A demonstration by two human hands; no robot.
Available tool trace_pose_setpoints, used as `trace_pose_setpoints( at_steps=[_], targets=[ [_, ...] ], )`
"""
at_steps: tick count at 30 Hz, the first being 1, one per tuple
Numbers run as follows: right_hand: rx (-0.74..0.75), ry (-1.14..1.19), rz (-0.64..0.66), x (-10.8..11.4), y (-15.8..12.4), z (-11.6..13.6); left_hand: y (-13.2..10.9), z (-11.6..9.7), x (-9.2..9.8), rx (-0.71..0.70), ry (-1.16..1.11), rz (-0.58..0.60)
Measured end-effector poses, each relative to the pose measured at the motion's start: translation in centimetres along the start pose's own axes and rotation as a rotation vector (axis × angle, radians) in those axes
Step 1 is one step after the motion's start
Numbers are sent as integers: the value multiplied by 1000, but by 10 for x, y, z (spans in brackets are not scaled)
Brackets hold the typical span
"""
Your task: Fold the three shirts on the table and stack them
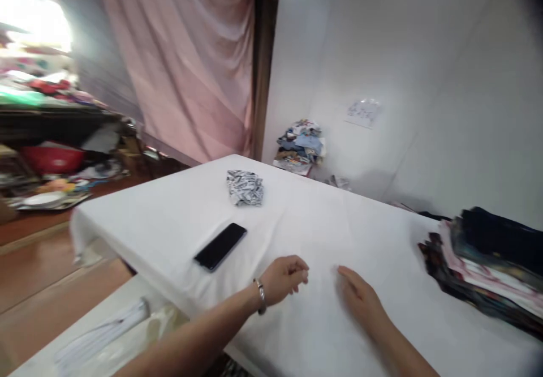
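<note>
My left hand, with a silver bracelet at its wrist, hovers over the white-covered table. Its fingers are loosely bent, and I see nothing held in them. To its right is my right hand, fingers stretched forward, low over the cloth and holding nothing. A black smartphone lies flat to the left of my left hand. Farther back rests a crumpled black-and-white patterned cloth. On the table's right side is a stack of folded clothes, apart from my right hand.
Another pile of clothes stands beyond the far table edge, by the white wall. A pink curtain hangs behind. A lower white surface with plastic-wrapped items is at front left. Clutter covers the left background.
</note>
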State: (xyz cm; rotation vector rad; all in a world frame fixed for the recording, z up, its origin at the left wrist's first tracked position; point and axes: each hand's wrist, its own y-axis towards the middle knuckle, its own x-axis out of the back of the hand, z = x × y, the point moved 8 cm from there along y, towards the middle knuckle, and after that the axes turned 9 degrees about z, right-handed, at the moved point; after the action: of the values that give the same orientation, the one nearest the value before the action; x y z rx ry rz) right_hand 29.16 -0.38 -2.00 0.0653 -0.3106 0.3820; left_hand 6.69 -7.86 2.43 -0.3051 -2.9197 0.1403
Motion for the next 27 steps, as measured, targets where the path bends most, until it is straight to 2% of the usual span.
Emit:
trace_pose_setpoints(
  at_steps=[2,4,6,8,10,13,19,24,27],
  targets=[
    [88,-154,0,-2,0,-8,8,-10,54,12,240,-167],
    [162,-265,5,-5,0,-16,15,-16,117,101,502,-375],
    [180,-305,1,-6,0,-24,25,-16,174,188,619,-529],
    [144,-304,-6,-5,1,-30,36,-12,219,253,673,-623],
    [94,-288,-5,-4,4,-35,46,-5,251,327,705,-692],
    [52,-267,-8,-3,7,-38,61,9,276,430,723,-763],
    [52,-227,-62,-3,9,-32,87,34,296,549,718,-833],
    [18,-177,-52,-4,7,-30,78,44,316,633,648,-844],
    [53,-205,-31,-5,6,-35,70,29,322,560,637,-823]
  ],
)
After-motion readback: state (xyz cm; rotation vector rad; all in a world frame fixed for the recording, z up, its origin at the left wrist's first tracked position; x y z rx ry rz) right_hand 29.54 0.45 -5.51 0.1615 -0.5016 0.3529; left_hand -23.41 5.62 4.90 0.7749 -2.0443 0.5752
